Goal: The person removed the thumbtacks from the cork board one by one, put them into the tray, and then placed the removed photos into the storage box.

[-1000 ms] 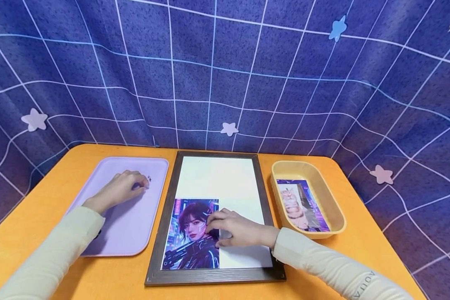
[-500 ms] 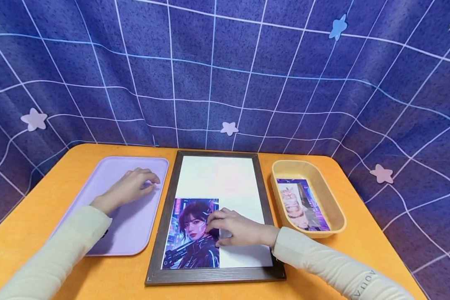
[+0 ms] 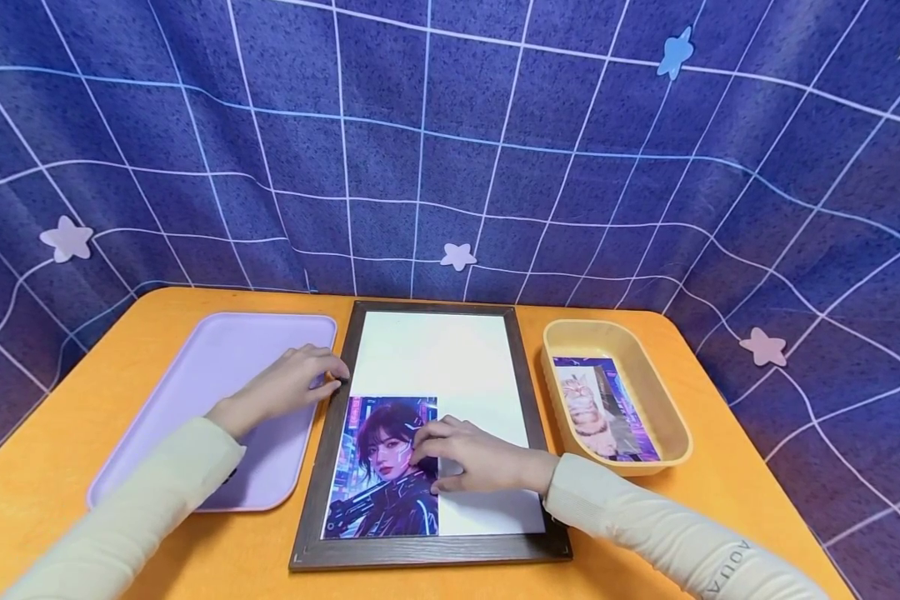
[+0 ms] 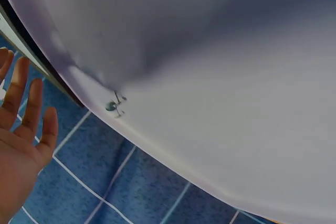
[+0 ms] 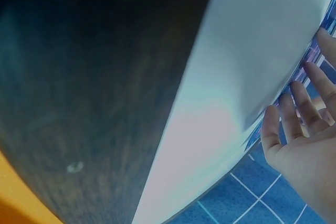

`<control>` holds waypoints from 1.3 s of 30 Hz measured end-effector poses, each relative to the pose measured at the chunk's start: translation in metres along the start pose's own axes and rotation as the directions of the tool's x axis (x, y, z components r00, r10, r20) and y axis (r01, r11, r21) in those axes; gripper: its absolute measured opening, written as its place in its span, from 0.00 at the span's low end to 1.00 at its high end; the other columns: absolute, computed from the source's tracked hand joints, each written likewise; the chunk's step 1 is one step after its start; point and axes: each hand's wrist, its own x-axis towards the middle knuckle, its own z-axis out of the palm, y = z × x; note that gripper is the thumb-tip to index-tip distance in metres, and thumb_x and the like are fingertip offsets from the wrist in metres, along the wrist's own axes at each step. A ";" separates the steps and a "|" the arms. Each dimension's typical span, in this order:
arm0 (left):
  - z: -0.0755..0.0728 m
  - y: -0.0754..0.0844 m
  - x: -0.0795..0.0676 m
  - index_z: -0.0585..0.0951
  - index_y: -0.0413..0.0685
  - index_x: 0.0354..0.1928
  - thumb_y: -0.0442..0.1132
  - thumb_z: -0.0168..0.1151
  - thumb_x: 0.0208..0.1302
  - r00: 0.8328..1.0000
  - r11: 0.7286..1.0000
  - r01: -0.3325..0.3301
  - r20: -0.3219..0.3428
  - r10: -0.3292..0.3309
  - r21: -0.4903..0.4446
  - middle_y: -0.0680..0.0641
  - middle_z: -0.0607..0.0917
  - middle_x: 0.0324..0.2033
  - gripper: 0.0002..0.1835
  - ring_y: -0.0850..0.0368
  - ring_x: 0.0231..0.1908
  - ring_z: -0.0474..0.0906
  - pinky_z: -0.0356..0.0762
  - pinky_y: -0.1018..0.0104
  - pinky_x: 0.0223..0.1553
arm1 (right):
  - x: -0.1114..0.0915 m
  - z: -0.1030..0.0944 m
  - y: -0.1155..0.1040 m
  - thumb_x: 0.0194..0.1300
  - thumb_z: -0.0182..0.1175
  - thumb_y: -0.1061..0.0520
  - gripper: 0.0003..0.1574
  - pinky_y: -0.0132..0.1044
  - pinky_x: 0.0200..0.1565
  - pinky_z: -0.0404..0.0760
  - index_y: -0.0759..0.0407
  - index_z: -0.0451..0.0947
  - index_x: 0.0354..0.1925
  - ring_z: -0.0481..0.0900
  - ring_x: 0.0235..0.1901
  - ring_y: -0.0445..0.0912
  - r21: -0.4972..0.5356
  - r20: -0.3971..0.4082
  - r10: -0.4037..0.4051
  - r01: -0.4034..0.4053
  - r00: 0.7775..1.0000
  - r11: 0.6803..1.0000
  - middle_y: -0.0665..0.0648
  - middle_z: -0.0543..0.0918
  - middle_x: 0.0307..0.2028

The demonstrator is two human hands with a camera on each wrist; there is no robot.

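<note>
My left hand [image 3: 292, 379] is over the right rim of the lilac tray [image 3: 210, 367], its thumb and forefinger tips close together at the left edge of the dark picture frame [image 3: 431, 548]. Whether anything is between those tips is too small to tell. My right hand [image 3: 476, 457] rests with spread fingertips on the right edge of a printed picture [image 3: 378, 492] of an armed figure in neon colours. That picture lies in the lower left of the frame's white board [image 3: 435, 350]. In the left wrist view, small pin-like pieces [image 4: 114, 106] lie near the tray's rim.
A yellow bin [image 3: 656, 408] stands right of the frame, holding a cat picture [image 3: 585, 412] over another purple print. All stand on an orange table [image 3: 217, 550]. Behind hangs a blue gridded curtain [image 3: 390, 167] with stars.
My left hand has moved rightward across the tray, from beside the small dark pieces to the frame's left edge. My right hand and the picture under it have stayed in place.
</note>
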 end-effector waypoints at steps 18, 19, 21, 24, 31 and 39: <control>0.013 0.023 0.007 0.82 0.52 0.39 0.41 0.61 0.57 0.997 0.998 -0.070 0.025 0.070 0.001 0.55 0.81 0.35 0.07 0.56 0.39 0.76 0.71 0.53 0.46 | 0.000 0.000 0.001 0.56 0.63 0.50 0.23 0.36 0.59 0.65 0.49 0.74 0.51 0.67 0.52 0.41 0.001 -0.006 -0.012 0.012 1.000 1.000 0.47 0.72 0.54; 0.013 0.024 0.007 0.82 0.52 0.39 0.41 0.61 0.57 0.997 0.997 -0.077 0.028 0.077 -0.002 0.55 0.81 0.35 0.08 0.56 0.39 0.76 0.71 0.53 0.46 | 0.000 0.000 0.001 0.56 0.63 0.50 0.23 0.36 0.58 0.65 0.49 0.74 0.51 0.67 0.52 0.41 0.002 -0.006 -0.012 0.012 1.000 1.000 0.47 0.72 0.53; 0.013 0.026 0.007 0.82 0.52 0.39 0.41 0.61 0.58 0.996 0.996 -0.087 0.038 0.087 -0.005 0.55 0.81 0.35 0.08 0.57 0.39 0.76 0.71 0.53 0.46 | 0.000 -0.001 0.001 0.56 0.63 0.50 0.23 0.36 0.58 0.65 0.49 0.74 0.51 0.67 0.52 0.41 0.004 -0.006 -0.011 0.011 1.000 1.000 0.47 0.72 0.54; 0.012 0.029 0.007 0.82 0.52 0.39 0.43 0.61 0.58 0.994 0.996 -0.088 0.058 0.088 -0.009 0.54 0.81 0.36 0.08 0.56 0.41 0.76 0.71 0.53 0.46 | 0.000 -0.001 0.001 0.56 0.63 0.50 0.23 0.36 0.58 0.65 0.49 0.74 0.51 0.67 0.52 0.41 0.004 -0.007 -0.013 0.013 1.000 1.000 0.48 0.72 0.54; 0.011 0.033 0.006 0.82 0.53 0.41 0.47 0.62 0.57 0.993 0.996 -0.084 0.085 0.084 0.000 0.55 0.81 0.37 0.11 0.56 0.42 0.75 0.71 0.53 0.45 | 0.000 -0.001 0.000 0.57 0.62 0.51 0.23 0.36 0.58 0.65 0.50 0.74 0.51 0.67 0.52 0.41 0.004 -0.006 -0.010 0.010 1.000 1.000 0.48 0.72 0.54; 0.011 0.035 0.005 0.81 0.53 0.42 0.49 0.63 0.55 0.992 0.996 -0.086 0.093 0.086 -0.005 0.55 0.81 0.38 0.14 0.56 0.42 0.74 0.70 0.55 0.44 | 0.000 -0.001 0.000 0.57 0.62 0.50 0.22 0.35 0.59 0.65 0.49 0.74 0.51 0.67 0.52 0.41 -0.006 -0.003 -0.010 0.010 1.000 1.000 0.47 0.72 0.53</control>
